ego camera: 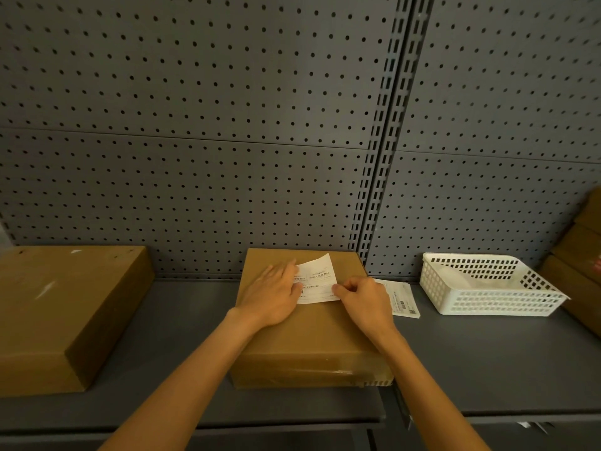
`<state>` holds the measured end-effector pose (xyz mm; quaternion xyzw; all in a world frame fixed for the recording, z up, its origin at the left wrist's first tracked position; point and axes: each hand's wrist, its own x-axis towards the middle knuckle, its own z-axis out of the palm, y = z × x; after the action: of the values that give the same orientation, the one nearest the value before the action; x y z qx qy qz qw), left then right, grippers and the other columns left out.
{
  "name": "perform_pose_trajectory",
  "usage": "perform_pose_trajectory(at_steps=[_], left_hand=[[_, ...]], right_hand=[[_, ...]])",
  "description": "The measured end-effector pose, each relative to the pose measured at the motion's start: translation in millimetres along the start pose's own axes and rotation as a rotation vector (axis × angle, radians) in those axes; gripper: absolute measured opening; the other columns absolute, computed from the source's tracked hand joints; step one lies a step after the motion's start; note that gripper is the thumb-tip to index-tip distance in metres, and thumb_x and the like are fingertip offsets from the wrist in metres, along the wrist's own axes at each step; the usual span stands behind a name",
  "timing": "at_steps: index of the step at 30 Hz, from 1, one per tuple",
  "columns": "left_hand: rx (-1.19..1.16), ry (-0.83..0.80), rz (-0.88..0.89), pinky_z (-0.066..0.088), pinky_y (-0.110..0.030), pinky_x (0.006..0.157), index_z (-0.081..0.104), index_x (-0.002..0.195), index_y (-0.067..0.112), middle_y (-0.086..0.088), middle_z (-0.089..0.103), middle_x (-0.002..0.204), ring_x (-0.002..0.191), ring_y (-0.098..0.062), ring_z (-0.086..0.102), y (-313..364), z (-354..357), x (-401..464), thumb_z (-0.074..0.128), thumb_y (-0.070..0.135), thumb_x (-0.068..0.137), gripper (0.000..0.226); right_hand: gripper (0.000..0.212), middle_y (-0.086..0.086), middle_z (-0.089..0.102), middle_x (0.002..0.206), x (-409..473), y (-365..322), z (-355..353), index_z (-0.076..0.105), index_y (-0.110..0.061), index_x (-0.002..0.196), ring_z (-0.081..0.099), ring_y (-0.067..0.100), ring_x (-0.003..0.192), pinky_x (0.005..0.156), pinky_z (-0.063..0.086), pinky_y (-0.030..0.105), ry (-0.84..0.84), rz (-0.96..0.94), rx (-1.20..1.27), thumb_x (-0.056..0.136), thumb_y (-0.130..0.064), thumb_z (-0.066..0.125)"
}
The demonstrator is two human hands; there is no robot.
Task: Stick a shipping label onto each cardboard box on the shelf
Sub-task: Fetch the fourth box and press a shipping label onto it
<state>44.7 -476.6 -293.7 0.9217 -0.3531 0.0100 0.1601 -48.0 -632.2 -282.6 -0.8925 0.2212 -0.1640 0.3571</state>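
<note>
A flat cardboard box (312, 333) lies in the middle of the grey shelf (487, 359). A white shipping label (320, 276) rests on its top, with the far right corner lifted off the cardboard. My left hand (273, 294) lies flat on the label's left part, fingers straight. My right hand (366, 299) has its fingers curled and pinches the label's near right edge. A second cardboard box (65, 307) sits at the left with no label visible on it.
A white paper sheet (401, 299) lies on the shelf just right of the middle box. A white perforated plastic basket (487, 284) stands further right. More stacked cardboard boxes (582, 255) lean at the right edge. Grey pegboard (227, 125) backs the shelf.
</note>
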Motion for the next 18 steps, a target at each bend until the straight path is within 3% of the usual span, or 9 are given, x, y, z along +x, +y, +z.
perform_pose_trajectory(at_steps=[2,4,12,18], left_hand=[[0.036,-0.095,-0.004,0.0,-0.027,0.119,0.007,0.152,0.018,0.004,0.003,0.16,0.146,-0.01,0.002,-2.3,1.0,1.8,0.015,0.037,0.103,0.054],[0.075,-0.138,0.001,-0.005,-0.027,0.118,-0.001,0.152,0.02,0.005,-0.006,0.159,0.146,-0.007,-0.006,-3.7,2.2,3.9,0.01,0.04,0.102,0.054],[0.082,-0.15,0.017,-0.007,-0.026,0.117,-0.003,0.151,0.022,0.009,-0.008,0.159,0.144,-0.003,-0.008,-8.3,1.7,3.7,0.008,0.041,0.102,0.054],[0.083,-0.007,-0.052,-0.003,-0.029,0.119,0.001,0.152,0.016,0.002,-0.001,0.16,0.146,-0.009,-0.002,-6.5,2.6,0.3,0.013,0.035,0.102,0.054]], right_hand=[[0.025,0.0,0.068,0.078,0.0,-0.1,0.3,0.07,-0.011,0.081,0.062,0.016,0.074,0.072,0.054,0.037,0.005,-0.009,-0.011,0.091,-0.032,0.06],[0.025,0.001,0.069,0.08,-0.1,-0.4,0.5,0.071,-0.011,0.083,0.063,0.016,0.075,0.073,0.055,0.038,0.006,-0.011,-0.005,0.091,-0.032,0.06],[0.024,0.001,0.064,0.085,-3.4,-1.1,3.2,0.067,-0.009,0.08,0.06,0.02,0.084,0.073,0.052,0.038,0.043,-0.079,-0.081,0.091,-0.029,0.06],[0.03,0.005,0.053,0.113,-7.7,-13.4,6.9,0.053,-0.008,0.113,0.047,0.023,0.106,0.09,0.041,0.032,0.212,-0.293,-0.352,0.091,-0.029,0.058]])
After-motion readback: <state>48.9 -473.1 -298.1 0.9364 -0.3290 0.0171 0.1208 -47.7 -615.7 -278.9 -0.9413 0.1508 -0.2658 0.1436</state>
